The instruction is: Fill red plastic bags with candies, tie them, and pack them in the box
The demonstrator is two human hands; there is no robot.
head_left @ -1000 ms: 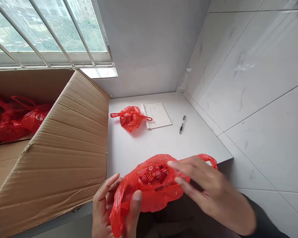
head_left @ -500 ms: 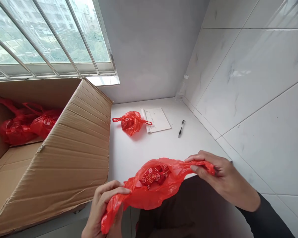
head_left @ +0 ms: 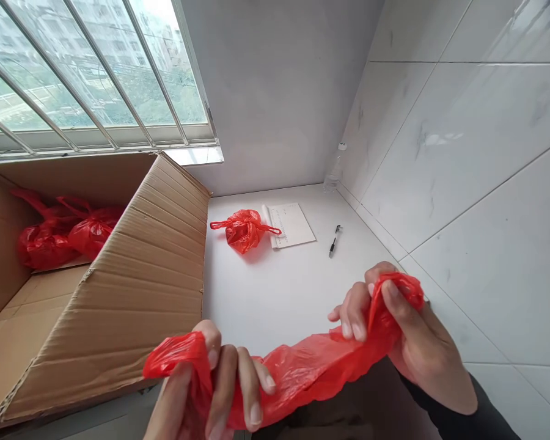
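Note:
A red plastic bag [head_left: 311, 370] stretches between my two hands at the front edge of the white table. My left hand [head_left: 220, 379] is closed on one end, with a loop of the plastic sticking out past the thumb. The other end is pinched in my right hand [head_left: 407, 330], its thumb pressed over the bunched plastic. The bag's mouth looks drawn together, and its contents are hidden. Farther back on the table sits a tied red bag [head_left: 244, 232] with two handle ends sticking out sideways.
A large open cardboard box [head_left: 151, 287] stands at the left, with red bags [head_left: 50, 244] inside. A notepad [head_left: 293, 225], a black pen [head_left: 334, 241] and a clear bottle [head_left: 333, 171] are on the white table [head_left: 256, 293]. A tiled wall [head_left: 486, 201] bounds the right side.
The bag's open mouth, which showed red patterned packets, has been pulled closed. Both hands have turned, bringing the bag's ends upward, and my right hand has shifted slightly right.

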